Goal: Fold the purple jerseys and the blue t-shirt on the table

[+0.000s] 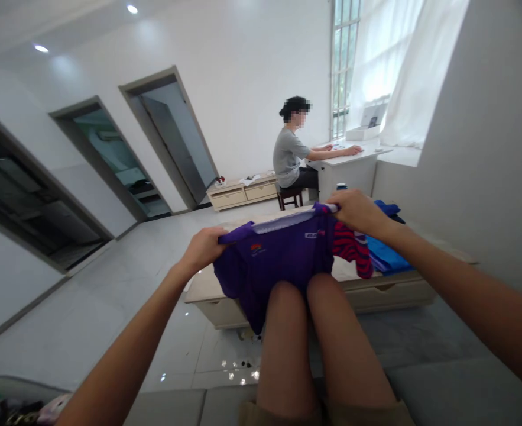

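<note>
A purple T-shirt (282, 251) hangs stretched between my two hands, with small logos on its chest. My left hand (205, 248) is closed on one shoulder of it. The other shoulder, near the collar, is gripped by my right hand (353, 210). Its lower part drapes against my knees (302, 296), and the hem is partly hidden behind them. A red and dark striped cloth piece (354, 248) hangs below my right hand; whether it is the shirt's sleeve I cannot tell. Blue folded clothes (387, 254) lie on the low table just beyond my right forearm.
Under the shirt stands a low wooden table (216, 310) with drawers. A bottle cap (341, 186) shows behind my right hand. Farther off, a person (289, 151) sits on a stool at a white desk (349, 171). A low cabinet (243, 192) lines the wall. Items fill a bag at lower left.
</note>
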The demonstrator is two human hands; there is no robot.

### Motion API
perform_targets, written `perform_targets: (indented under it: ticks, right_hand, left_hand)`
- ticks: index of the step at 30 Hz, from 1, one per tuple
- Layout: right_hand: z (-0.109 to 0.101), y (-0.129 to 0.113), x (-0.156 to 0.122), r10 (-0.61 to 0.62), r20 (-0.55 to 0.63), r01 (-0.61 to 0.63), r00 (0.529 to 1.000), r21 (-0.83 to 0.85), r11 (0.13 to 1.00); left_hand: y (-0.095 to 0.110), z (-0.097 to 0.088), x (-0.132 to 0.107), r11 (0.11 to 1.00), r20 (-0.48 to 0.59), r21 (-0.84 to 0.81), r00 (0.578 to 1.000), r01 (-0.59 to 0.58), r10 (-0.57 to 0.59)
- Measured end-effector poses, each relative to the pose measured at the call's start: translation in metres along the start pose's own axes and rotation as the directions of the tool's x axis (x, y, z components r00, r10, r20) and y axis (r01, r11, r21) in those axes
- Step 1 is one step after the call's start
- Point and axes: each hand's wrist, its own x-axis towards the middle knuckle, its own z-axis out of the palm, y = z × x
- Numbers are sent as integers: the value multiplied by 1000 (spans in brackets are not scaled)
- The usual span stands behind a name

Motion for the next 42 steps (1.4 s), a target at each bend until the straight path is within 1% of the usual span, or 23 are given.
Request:
perform_targets:
  ticks: [3, 5, 7, 10, 12, 13, 15, 17, 19, 21, 25, 28, 31, 33, 34, 35, 36, 37, 38, 39, 40, 41, 42]
  right_hand:
    - [9, -7, -7, -15, -12, 15, 1000, 28, 999]
    - [9, 5, -13, 16, -20, -15, 1000, 14, 1000]
    - [3, 25, -12, 77, -64, -77, 995, -6, 997]
    - [-2, 54, 3, 97, -186, -101, 978, -9, 995]
    - [3, 71, 8, 49, -259, -52, 965, -3, 999]
    - [9, 79, 6, 28, -258, -31, 966, -6, 1000]
    - [23, 95, -8, 38, -150, -44, 988, -38, 998]
    - [38, 111, -28, 114, 9, -112, 993, -110, 988]
    - [47, 124, -43, 185, 69, -171, 980, -170, 970]
    - [50, 133, -44, 179, 53, -167, 982, -174, 970]
    - [44, 136, -22, 79, 11, -77, 997, -121, 990]
    - [43, 138, -17, 69, 6, -68, 998, -70, 995]
    - [48, 149, -33, 63, -58, -65, 996, -28, 997]
    - [53, 159, -51, 63, -104, -66, 993, -24, 998]
    - [55, 165, -60, 70, -95, -72, 993, -19, 997]
    - [58, 171, -69, 79, -58, -80, 995, -5, 997]
    - [60, 177, -78, 89, 6, -89, 996, 17, 996]
    - [63, 182, -86, 96, 91, -100, 991, 44, 994]
    - [66, 188, -93, 96, 187, -111, 978, 72, 991]
    - [69, 193, -99, 94, 277, -125, 956, 96, 988]
    - [73, 197, -103, 92, 351, -139, 932, 111, 984]
    - [77, 202, -104, 96, 401, -155, 911, 118, 981]
    - [82, 206, -103, 107, 430, -174, 897, 119, 978]
  left_hand:
    - [-7, 5, -5, 965, 49, -257, 998, 47, -36]
    - [-14, 14, -7, 901, 72, -418, 993, 119, -97]
    - [-20, 20, -8, 835, 37, -530, 988, 147, -151]
    - [-30, 25, -8, 813, -74, -571, 979, 114, -189]
    - [-38, 36, -11, 855, -138, -503, 965, 127, -224]
    - [-43, 46, -13, 877, -118, -455, 966, 154, -232]
    - [-55, 73, -20, 903, 17, -371, 973, 218, -228]
    - [-68, 100, -24, 900, 114, -342, 963, 269, -245]
    - [-79, 115, -24, 883, 39, -363, 952, 296, -304]
    - [-85, 113, -18, 878, -97, -384, 933, 287, -347]
    - [-84, 85, -5, 911, -266, -370, 918, 183, -293]
    - [-81, 74, -8, 912, -319, -388, 909, 134, -270]
    - [-85, 79, -21, 881, -298, -448, 904, 150, -306]
    - [-92, 87, -33, 831, -225, -524, 910, 188, -348]
    - [-96, 92, -39, 787, -140, -571, 918, 232, -372]
    - [-100, 98, -45, 732, -5, -612, 924, 300, -383]
    - [-105, 104, -50, 672, 171, -628, 912, 392, -373]
    - [-109, 111, -55, 618, 358, -608, 867, 497, -345]
    - [-112, 119, -59, 578, 518, -562, 797, 591, -312]
    - [-116, 127, -61, 552, 628, -511, 725, 659, -284]
    - [-118, 134, -61, 533, 687, -476, 674, 699, -270]
    - [-121, 141, -60, 516, 704, -469, 656, 717, -271]
    - [-123, 146, -55, 496, 695, -485, 662, 720, -281]
